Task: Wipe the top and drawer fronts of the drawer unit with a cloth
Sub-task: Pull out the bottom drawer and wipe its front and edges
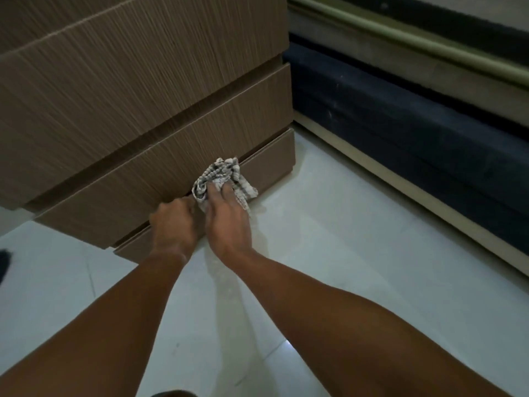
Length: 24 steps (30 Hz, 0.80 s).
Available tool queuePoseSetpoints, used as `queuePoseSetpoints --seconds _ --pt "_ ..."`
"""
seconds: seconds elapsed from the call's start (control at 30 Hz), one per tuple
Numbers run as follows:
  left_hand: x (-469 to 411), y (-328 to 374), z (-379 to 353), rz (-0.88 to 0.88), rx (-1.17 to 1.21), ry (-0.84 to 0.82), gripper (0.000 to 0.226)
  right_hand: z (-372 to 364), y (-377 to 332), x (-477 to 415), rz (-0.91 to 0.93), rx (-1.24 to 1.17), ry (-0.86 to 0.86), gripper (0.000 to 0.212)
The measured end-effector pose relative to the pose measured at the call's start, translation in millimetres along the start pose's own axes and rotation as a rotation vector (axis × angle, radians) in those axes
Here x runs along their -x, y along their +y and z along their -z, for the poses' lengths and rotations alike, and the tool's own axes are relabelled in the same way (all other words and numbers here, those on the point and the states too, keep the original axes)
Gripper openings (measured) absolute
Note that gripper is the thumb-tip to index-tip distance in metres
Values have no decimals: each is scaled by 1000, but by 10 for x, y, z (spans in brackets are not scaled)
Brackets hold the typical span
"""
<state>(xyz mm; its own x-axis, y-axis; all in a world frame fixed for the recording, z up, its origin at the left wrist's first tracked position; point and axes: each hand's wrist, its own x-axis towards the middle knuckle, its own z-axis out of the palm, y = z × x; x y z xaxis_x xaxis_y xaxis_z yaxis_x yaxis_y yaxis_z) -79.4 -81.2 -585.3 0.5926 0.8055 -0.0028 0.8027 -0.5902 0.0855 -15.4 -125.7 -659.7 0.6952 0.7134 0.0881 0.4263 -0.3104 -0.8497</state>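
Note:
The brown wood-grain drawer unit (114, 90) fills the upper left, seen from low down with its drawer fronts stacked. My right hand (226, 222) presses a crumpled grey-and-white checked cloth (220, 176) against the plinth strip (269, 164), just under the lower edge of the lowest drawer front (160, 167). My left hand (174, 222) is beside it on the left, fingers curled against the underside edge of that drawer front. The fingertips of both hands are partly hidden.
Pale floor tiles (329, 253) spread out in front of the unit. A dark blue upholstered bed base (415, 133) runs along the right, close to the unit's right corner. A dark object (4, 262) shows at the left edge.

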Motion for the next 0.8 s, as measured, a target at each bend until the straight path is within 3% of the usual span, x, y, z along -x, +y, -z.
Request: queuePoseSetpoints --seconds 0.27,0.5,0.67,0.8 --pt "-48 56 -191 70 -67 95 25 -520 251 -229 -20 -220 253 37" --pt "-106 -7 -389 60 -47 234 25 -327 699 -618 67 -266 436 41" --pt "-159 76 -268 112 -47 136 29 369 649 -1085 -248 -479 609 44" --pt "-94 96 -219 92 -85 130 19 652 525 -1064 -407 -543 490 49"
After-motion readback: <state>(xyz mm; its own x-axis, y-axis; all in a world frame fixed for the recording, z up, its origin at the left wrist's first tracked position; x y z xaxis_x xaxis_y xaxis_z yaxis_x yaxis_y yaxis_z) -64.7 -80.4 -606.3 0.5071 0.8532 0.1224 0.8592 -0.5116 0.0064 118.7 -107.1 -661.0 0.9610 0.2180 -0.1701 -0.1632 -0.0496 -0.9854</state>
